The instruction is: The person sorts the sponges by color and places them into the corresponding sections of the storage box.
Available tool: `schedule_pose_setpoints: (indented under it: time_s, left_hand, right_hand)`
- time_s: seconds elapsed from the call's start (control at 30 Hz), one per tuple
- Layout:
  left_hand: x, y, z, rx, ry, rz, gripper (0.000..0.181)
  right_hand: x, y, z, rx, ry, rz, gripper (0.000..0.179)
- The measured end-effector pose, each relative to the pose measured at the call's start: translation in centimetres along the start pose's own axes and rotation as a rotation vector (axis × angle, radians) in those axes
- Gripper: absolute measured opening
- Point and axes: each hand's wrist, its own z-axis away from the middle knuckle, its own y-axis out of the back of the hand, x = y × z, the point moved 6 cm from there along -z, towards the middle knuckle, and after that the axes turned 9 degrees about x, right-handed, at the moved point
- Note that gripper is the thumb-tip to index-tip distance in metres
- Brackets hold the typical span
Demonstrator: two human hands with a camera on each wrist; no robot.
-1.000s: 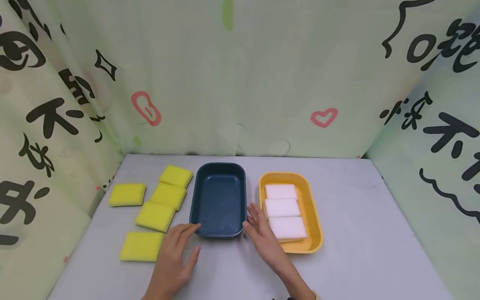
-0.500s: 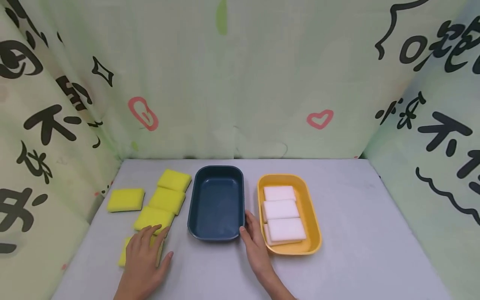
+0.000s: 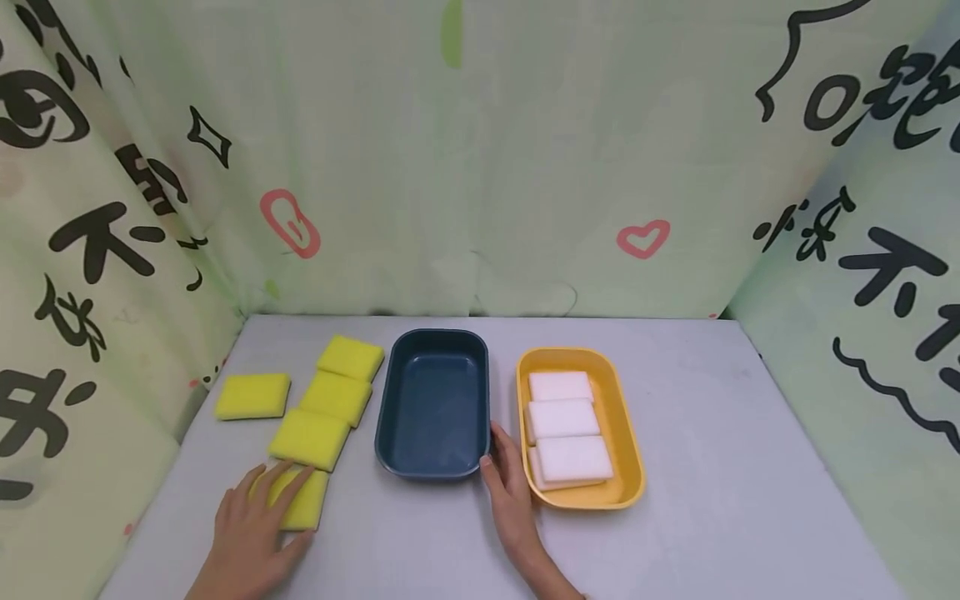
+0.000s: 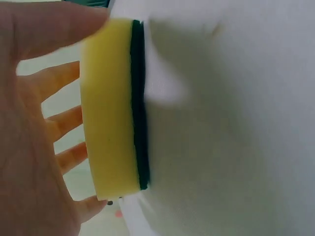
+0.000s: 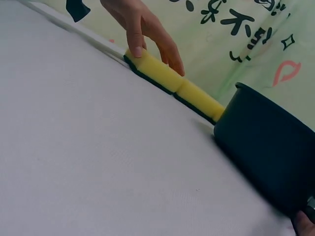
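Sponge [image 3: 304, 505] nearest us, long axis left to right, our left hand [image 3: 251, 532] gripping it, blue tray [image 3: 432, 412] pointing lengthwise away, our right hand [image 3: 512, 500] unclenched against it.

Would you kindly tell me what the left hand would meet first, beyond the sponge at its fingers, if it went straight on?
Probably the next yellow sponge; depth is unclear, so the left hand might pass above it.

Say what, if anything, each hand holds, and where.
Left hand spans the nearest yellow sponge; right hand touches the blue tray at its near right corner. Whether either grips cannot be told.
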Motion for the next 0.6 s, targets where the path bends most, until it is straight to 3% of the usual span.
schedule_pose_setpoints:
  time_s: [0.13, 0.47, 0.6]
  left_hand:
    - [-0.42, 0.03, 0.09, -0.018, 0.002, 0.015, 0.078]
    - [-0.36, 0.47, -0.61, 0.054, -0.056, 0.013, 0.077]
    - [-0.50, 0.66, -0.75, 0.008, -0.026, 0.022, 0.072]
  right_hand:
    - [0.27, -0.25, -0.06, -0.006, -0.013, 0.012, 0.054]
    - [-0.04, -0.08, -0.16, -0.001, 0.037, -0.005, 0.054]
    - [0.10, -0.24, -0.08, -0.007, 0.043, -0.008, 0.053]
